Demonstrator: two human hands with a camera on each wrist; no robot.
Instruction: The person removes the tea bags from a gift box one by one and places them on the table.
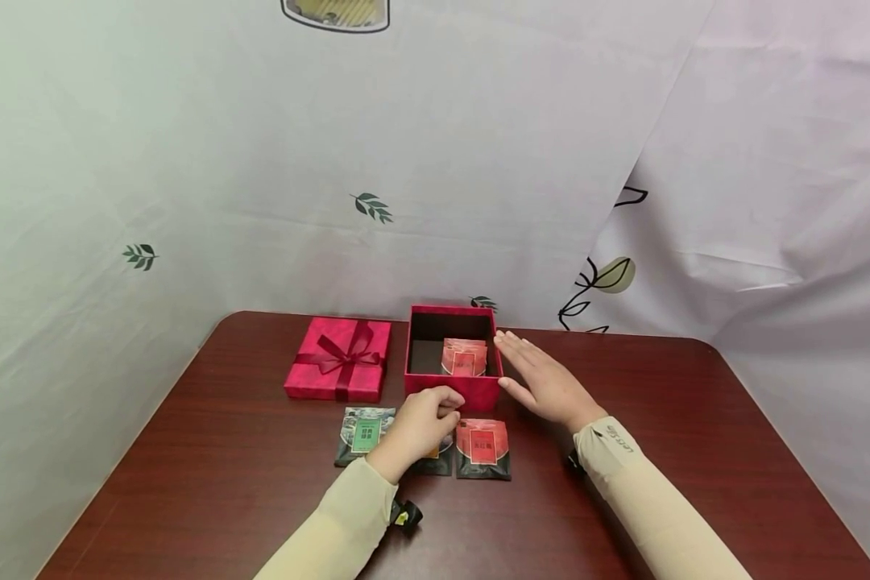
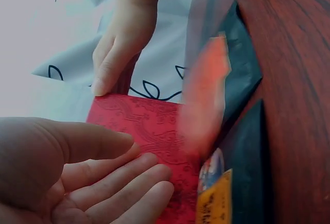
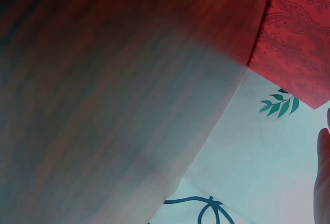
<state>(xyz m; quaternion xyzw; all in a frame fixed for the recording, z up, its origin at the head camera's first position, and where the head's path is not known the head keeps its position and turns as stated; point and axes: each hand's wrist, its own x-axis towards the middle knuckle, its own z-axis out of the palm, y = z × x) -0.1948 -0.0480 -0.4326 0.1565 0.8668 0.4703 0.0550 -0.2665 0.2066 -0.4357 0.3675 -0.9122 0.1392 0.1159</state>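
Observation:
A red gift box with a dark inside stands without its lid at the back of the table. Red sachets lean in its right front part. My right hand has its fingers extended along the box's right side. My left hand hovers at the box's front wall, fingers loosely bent with nothing in them, as the left wrist view confirms. Below it lie a green-labelled sachet, an orange-labelled sachet partly hidden by that hand, and a red-labelled sachet to the right.
The red lid with its dark red ribbon bow lies left of the box. A brown wooden table carries everything. White cloth with leaf prints hangs behind the table's back edge.

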